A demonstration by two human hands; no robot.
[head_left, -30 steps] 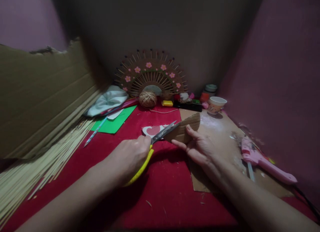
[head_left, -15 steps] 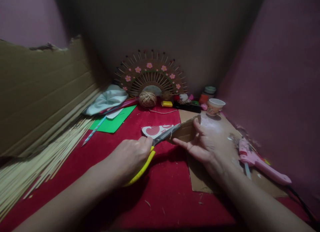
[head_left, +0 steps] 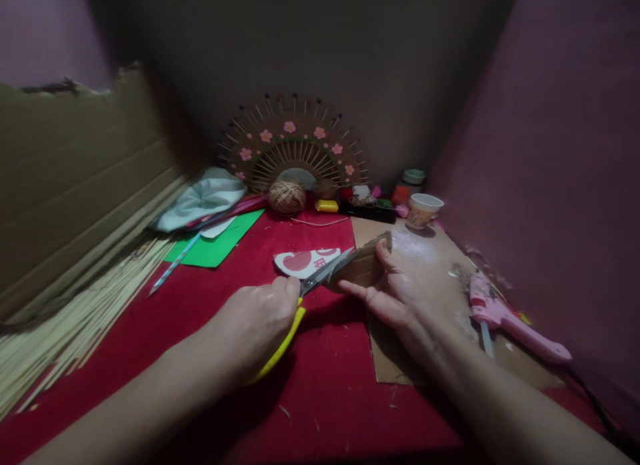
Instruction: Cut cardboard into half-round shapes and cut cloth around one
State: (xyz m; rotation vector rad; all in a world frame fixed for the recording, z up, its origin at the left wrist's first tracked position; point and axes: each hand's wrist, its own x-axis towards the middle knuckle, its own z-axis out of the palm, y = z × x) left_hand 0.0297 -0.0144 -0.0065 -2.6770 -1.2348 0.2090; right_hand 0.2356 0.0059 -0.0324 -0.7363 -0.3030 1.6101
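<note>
My left hand [head_left: 265, 321] is closed round the yellow handles of a pair of scissors [head_left: 320, 275], whose blades point up and to the right. The blades lie along the edge of a brown cardboard piece [head_left: 363, 268]. My right hand [head_left: 397, 288] grips that piece between thumb and fingers, some of them hidden behind it, with one finger stretched toward the blades. Just beyond the scissors, a white piece with red print [head_left: 303, 261] shows past the blades; whether it joins the held cardboard I cannot tell.
A flat cardboard sheet [head_left: 390, 358] and pink glue gun [head_left: 515, 325] lie on the right, near a paper cup [head_left: 423, 211]. Thin sticks [head_left: 90, 311], a pencil [head_left: 175, 261] and green paper [head_left: 220, 245] lie left. Behind are a twine ball [head_left: 287, 198] and a flowered fan [head_left: 293, 141].
The whole scene has shifted slightly left in view. A little more of the red-printed white piece shows beside the blades; both hands keep their holds.
</note>
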